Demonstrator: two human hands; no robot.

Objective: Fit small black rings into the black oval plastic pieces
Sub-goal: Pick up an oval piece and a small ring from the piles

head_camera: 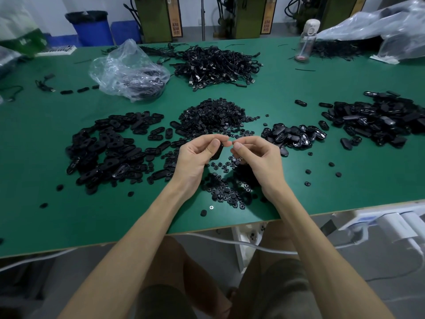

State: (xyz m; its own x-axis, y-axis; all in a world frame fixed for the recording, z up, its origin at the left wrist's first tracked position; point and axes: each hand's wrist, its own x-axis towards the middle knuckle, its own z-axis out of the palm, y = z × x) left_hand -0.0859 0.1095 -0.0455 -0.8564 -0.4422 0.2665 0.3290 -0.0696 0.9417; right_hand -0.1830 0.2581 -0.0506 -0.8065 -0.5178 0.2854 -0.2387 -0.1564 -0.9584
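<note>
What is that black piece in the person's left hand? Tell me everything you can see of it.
The black oval piece looks like matte dark plastic with a rounded edge. The left hand pinches it between thumb and fingers, upright and slightly tilted, raised above the green table. Fingers hide much of it. The right hand is close beside it; contact cannot be told.

Two bare forearms, long and slim, ending in a left hand and a right hand with short, trimmed nails. Below, dark grey-green shorts (soft, creased cloth) ending above bare knees.
</note>
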